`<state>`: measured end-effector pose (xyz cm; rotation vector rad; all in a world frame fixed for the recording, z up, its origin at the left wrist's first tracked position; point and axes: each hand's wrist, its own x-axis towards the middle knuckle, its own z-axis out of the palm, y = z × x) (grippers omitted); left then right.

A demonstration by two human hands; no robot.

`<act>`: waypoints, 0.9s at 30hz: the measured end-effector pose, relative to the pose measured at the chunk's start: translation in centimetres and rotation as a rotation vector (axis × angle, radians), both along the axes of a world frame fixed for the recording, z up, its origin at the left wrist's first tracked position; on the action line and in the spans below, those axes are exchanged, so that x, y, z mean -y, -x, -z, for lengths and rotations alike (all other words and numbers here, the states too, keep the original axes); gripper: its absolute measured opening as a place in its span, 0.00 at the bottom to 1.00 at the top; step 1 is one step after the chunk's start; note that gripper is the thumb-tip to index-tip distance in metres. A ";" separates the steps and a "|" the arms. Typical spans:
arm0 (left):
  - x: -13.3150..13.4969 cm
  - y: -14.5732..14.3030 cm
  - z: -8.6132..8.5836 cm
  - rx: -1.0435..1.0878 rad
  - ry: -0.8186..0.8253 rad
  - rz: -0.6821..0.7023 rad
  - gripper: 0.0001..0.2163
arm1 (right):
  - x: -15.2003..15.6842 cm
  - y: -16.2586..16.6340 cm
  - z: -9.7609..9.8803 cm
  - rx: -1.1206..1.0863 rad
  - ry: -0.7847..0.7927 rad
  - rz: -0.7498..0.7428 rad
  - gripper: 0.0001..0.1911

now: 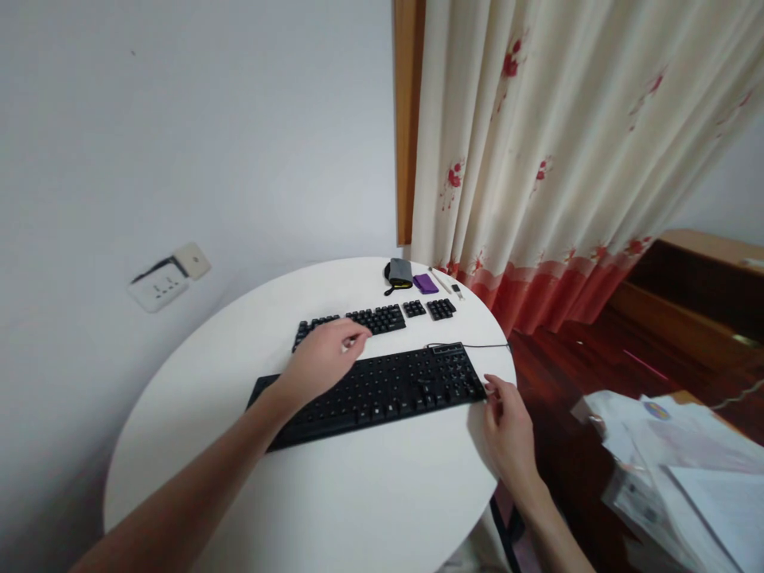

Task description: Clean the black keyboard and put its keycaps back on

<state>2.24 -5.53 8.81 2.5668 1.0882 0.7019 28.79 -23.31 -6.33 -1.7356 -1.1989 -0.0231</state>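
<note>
A black keyboard lies slightly tilted across the white round table. Most of its upper rows look bare of keycaps, while some caps show along the front row. Behind it, loose black keycaps are laid out in keyboard order. My left hand hovers over the keyboard's left half, close to these caps, with thumb and fingers pinched together; anything between the fingertips is too small to make out. At the keyboard's right end, my right hand has its curled fingers on the corner.
Two smaller keycap groups, one and another, sit at the back right. Beyond them are a grey pouch, a purple cloth and a small puller-like tool. A cable runs off the right edge.
</note>
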 end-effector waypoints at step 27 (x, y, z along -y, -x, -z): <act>5.0 14.6 9.4 -0.036 0.222 -0.603 0.22 | -1.9 -5.5 -1.7 -0.034 0.314 0.064 0.17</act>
